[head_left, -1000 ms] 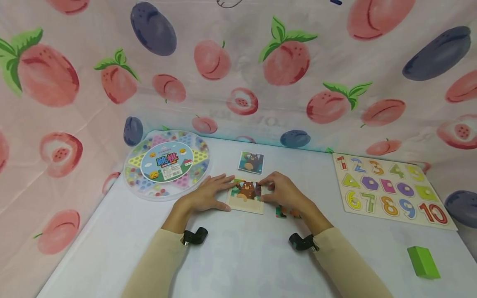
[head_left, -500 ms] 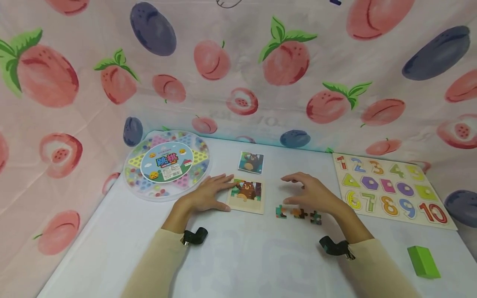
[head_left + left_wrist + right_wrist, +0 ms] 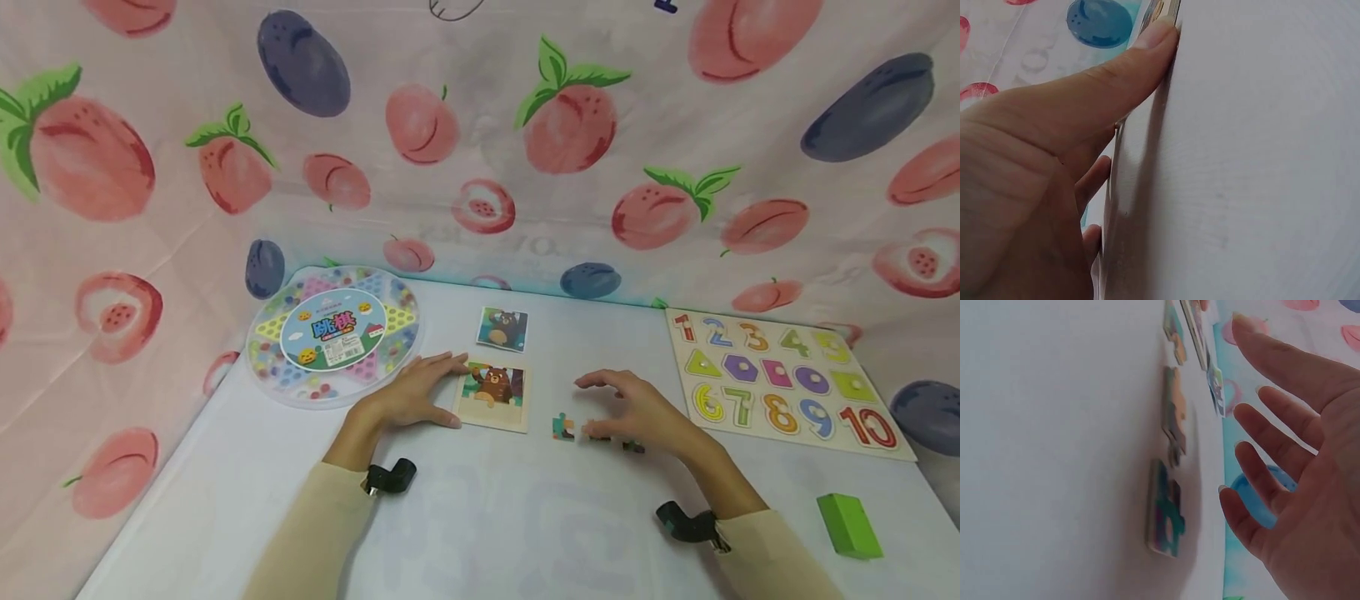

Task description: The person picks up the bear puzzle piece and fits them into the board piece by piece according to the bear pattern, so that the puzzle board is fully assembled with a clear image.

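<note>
while the left edge of the square, pale wooden puzzle tray (image 3: 491,416) is touched by the spread left hand (image 3: 408,397), the right hand (image 3: 643,414) is held to the right of it, with its thumb and fingers loosely parted above three small, flat jigsaw pieces of green, orange and brown colour (image 3: 562,427). these pieces are laid in a row on the white table (image 3: 480,533), and the tray's upper part is filled by a brown bear picture (image 3: 492,385).
</note>
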The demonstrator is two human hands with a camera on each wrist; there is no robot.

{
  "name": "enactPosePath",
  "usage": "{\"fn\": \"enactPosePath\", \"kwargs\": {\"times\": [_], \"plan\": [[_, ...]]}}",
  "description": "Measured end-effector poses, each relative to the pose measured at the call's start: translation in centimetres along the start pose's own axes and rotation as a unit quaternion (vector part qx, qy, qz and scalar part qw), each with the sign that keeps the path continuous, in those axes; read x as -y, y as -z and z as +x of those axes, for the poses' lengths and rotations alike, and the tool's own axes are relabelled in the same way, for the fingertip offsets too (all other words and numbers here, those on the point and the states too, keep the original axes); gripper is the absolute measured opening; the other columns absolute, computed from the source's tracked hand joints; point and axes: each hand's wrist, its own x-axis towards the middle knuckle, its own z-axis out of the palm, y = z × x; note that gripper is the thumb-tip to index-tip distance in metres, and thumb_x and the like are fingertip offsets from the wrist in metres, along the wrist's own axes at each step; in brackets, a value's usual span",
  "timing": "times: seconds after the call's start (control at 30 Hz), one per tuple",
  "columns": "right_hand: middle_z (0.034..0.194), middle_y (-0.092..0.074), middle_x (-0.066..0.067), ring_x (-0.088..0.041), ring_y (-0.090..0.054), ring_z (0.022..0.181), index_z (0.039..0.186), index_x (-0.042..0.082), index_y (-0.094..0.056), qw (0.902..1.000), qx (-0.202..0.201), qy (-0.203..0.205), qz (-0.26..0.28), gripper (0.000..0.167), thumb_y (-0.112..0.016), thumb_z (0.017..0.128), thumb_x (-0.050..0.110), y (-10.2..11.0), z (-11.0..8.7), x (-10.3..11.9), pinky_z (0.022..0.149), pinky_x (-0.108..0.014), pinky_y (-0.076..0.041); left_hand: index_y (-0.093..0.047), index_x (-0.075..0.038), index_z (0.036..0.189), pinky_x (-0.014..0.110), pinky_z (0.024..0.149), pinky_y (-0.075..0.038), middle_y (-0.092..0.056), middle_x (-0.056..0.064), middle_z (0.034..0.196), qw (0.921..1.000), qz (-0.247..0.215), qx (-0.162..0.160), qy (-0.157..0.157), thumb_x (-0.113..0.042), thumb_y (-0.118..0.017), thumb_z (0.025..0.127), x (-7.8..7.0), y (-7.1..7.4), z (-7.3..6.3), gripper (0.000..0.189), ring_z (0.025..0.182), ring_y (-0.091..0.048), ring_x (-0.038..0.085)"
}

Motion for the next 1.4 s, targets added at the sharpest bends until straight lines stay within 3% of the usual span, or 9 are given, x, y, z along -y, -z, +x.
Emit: {"fn": "enactPosePath", "kwargs": {"times": [0.33, 0.67, 0.97, 1.4], "plan": [[0.128, -0.069, -0.001, -0.028, -0.052, 0.127, 0.118, 0.023, -0.071, 0.9985, 0.011, 0.004, -0.054, 0.050, -0.092, 0.073, 0.032, -2.6, -0.1, 0.2, 0.110, -0.060, -0.035, -0.052, -0.014, 0.148, 0.056, 0.133, -0.006, -0.033, 0.002, 0.169, 1.0000, -0.005, 0.005, 0.005, -0.034, -0.085, 0.082, -0.3, -0.2, -0.1, 0.077, 0.161, -0.019, 0.031], [0.115, -0.075, 0.004, -0.022, -0.055, 0.114, 0.107, 0.024, -0.075, 0.9983, 0.004, 0.033, -0.047, 0.036, -0.091, 0.074, 0.024, -3.0, 0.5, 0.6, 0.100, -0.053, -0.038, -0.051, -0.016, 0.148, 0.055, 0.133, -0.006, -0.032, 0.000, 0.169, 0.9999, -0.001, 0.005, 0.012, -0.036, -0.085, 0.081, -0.1, -0.1, 0.0, 0.078, 0.161, -0.018, 0.030], [0.109, -0.076, 0.008, -0.014, -0.055, 0.105, 0.103, 0.024, -0.077, 0.9988, 0.005, 0.038, -0.032, 0.028, -0.088, 0.078, 0.022, -3.0, 0.3, 0.4, 0.089, -0.030, -0.046, -0.051, -0.014, 0.148, 0.054, 0.133, -0.007, -0.033, 0.002, 0.169, 0.9999, -0.005, 0.005, 0.008, -0.034, -0.086, 0.080, -0.3, -0.1, -0.2, 0.079, 0.161, -0.019, 0.031], [0.104, -0.074, 0.012, -0.012, -0.059, 0.105, 0.096, 0.026, -0.075, 0.9989, 0.001, 0.037, -0.030, 0.024, -0.089, 0.077, 0.021, -2.4, 1.0, 1.1, 0.096, -0.037, -0.050, -0.052, -0.014, 0.147, 0.054, 0.133, -0.008, -0.034, 0.001, 0.169, 1.0000, 0.001, -0.003, 0.002, -0.035, -0.086, 0.081, -0.2, 0.0, 0.0, 0.077, 0.161, -0.020, 0.031]]}}
